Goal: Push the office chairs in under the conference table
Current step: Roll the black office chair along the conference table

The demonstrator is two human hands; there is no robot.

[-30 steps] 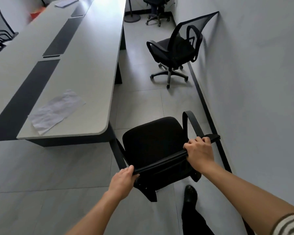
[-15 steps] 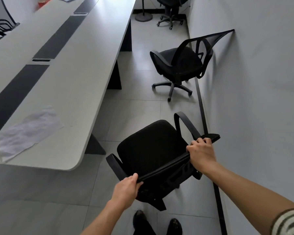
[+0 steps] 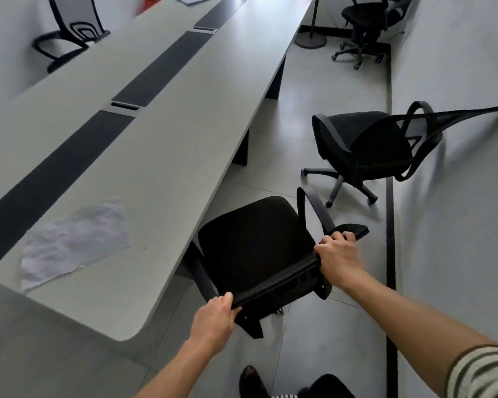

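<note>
A black office chair (image 3: pixel 250 239) stands right in front of me beside the long grey conference table (image 3: pixel 161 145), its left armrest at the table's edge. My left hand (image 3: pixel 213 320) grips the left end of the chair's backrest top. My right hand (image 3: pixel 338 257) grips the right end, near the right armrest. A second black mesh chair (image 3: pixel 368 147) stands farther on, its back leaning against the right wall. A third chair (image 3: pixel 362 21) is at the far end of the room.
A crumpled sheet of paper (image 3: pixel 75 239) lies on the table near me. Another chair (image 3: pixel 69 38) sits across the table at the far left. A round stand base (image 3: pixel 311 41) rests on the floor at the far end. The aisle between table and wall is narrow.
The chair in my hands has rolled left toward the table, and its seat edge and left armrest now reach the tabletop's edge. I have stepped forward along the aisle.
</note>
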